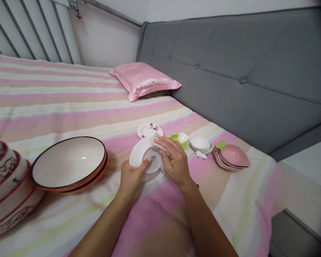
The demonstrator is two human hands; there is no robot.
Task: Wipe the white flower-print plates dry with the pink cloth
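The left hand (pixel 131 178) has its grip narrowed on the left side of a round white plate (pixel 137 154), thumb laid across the face near a small blue mark. The plate is tilted above a bed (pixel 160 210) spread with pink, beige and white striped fabric. The right hand (pixel 176 160) pinches a thin white cloth or tissue (pixel 155 141) in its grip, against the plate's far right side.

Just beyond lies a round white plate with red flowers (pixel 147 130). To the right are a bright green and white dish (pixel 183 136), partly hidden by the right hand, a stack of small white dishes (pixel 200 142) with a crumpled white scrap (pixel 201 155) just beside it, and a stack of pink teardrop-shaped dishes (pixel 234 155). To the left stand wide cream-lined bowls with dark rims and orange outsides (pixel 69 162), beside red-rimmed white patterned bowls (pixel 13 200).
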